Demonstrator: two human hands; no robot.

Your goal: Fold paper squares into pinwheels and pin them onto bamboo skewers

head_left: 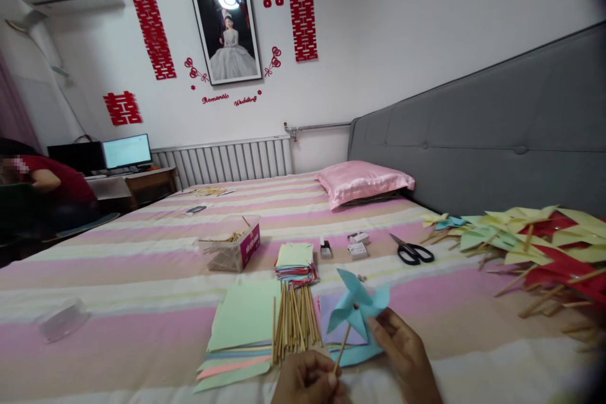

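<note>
A blue paper pinwheel [356,308] on a thin wooden stick is held up in front of me. My left hand [307,379] pinches the lower end of the stick. With thumb and fingers, my right hand [402,344] grips a blade at the pinwheel's right side. Behind it lie purple paper [326,315] and blue paper, partly hidden by the pinwheel. Beside these is a bundle of wooden sticks [296,322], and left of that a stack of coloured paper sheets [246,319] with pale green on top. Further back sits a smaller paper stack [294,255].
On the striped bed lie black-handled scissors [415,254], small boxes [358,250], a clear container of sticks [231,249] and a transparent lid [62,322]. Finished pinwheels [544,240] pile up at right. A pink pillow [364,182] rests by the grey headboard [473,126]. A person [52,183] sits far left.
</note>
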